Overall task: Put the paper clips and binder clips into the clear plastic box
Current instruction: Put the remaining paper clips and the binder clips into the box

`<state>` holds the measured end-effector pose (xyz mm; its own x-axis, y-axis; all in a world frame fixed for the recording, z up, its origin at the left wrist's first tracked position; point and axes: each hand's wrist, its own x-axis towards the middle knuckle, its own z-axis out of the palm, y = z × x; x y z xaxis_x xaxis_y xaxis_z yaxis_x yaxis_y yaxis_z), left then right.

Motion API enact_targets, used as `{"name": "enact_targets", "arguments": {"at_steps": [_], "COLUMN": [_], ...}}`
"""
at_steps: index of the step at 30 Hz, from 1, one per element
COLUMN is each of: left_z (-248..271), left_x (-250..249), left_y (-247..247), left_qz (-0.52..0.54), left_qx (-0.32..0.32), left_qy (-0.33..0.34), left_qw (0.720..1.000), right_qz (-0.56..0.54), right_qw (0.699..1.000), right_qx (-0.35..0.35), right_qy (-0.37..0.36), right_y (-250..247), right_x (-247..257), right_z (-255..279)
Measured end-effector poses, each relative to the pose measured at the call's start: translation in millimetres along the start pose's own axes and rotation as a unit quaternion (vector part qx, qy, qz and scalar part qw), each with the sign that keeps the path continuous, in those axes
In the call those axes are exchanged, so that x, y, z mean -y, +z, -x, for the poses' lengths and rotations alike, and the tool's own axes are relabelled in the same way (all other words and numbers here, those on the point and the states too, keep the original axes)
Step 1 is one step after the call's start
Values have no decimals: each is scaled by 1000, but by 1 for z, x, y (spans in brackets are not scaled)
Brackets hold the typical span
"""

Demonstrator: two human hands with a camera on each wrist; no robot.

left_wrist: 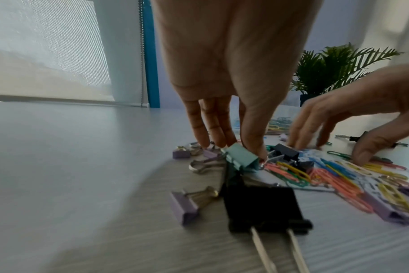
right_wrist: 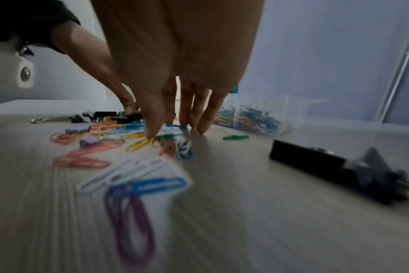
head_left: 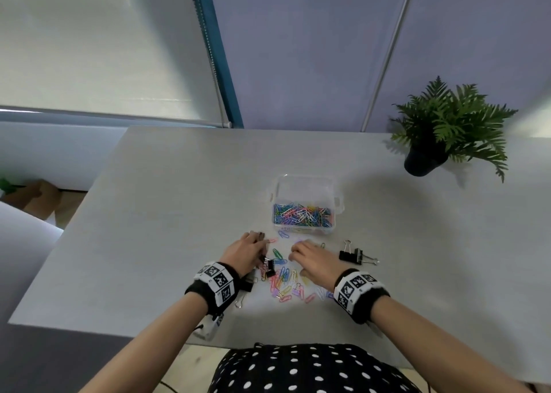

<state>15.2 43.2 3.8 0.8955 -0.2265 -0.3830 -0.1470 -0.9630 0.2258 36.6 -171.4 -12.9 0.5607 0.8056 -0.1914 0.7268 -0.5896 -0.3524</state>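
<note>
Both hands reach palm-down at lower centre: the left hand pinches a teal binder clip, while the right hand presses straight fingertips onto loose paper clips on the tabletop.

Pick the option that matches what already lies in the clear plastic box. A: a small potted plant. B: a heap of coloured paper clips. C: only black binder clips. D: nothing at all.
B: the head view shows the clear plastic box holding a heap of coloured paper clips, while the black binder clips lie on the table outside it.
</note>
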Motion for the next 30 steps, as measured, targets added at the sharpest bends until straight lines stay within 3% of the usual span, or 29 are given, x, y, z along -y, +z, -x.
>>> {"name": "enact_targets", "arguments": {"at_steps": [3,6,8,12,17,25,28,30], "left_z": [-1,-10,-17,-21,-23,-32,-34,-34], "left_x": [-3,-21,-34,-54,-59,-46,-41,-38], "left_y": [-2,-3,-2,3,3,-4,-6,-9], "left_qz": [10,35,29,-37,-24,106,195,264], "left_qx": [-13,-28,-1,22,18,57,43,43], "left_qy": [16,41,45,38,50,44,22,-4], "left_qw": [1000,998,999,998,998,992,980,964], "right_qz": [-8,-28,-52,-95,-95,-164,-226,-314], "right_qw": [998,998,996,988,979,960,939,908], "right_qx": [-67,-29,-4,9,4,-34,-55,-80], "right_qy": [8,52,70,117,179,224,255,268], "right_y": [8,6,1,-4,6,9,5,2], "right_x": [-9,-11,-12,-13,-9,-1,-6,-11], "right_z": [11,13,12,15,19,10,10,12]}}
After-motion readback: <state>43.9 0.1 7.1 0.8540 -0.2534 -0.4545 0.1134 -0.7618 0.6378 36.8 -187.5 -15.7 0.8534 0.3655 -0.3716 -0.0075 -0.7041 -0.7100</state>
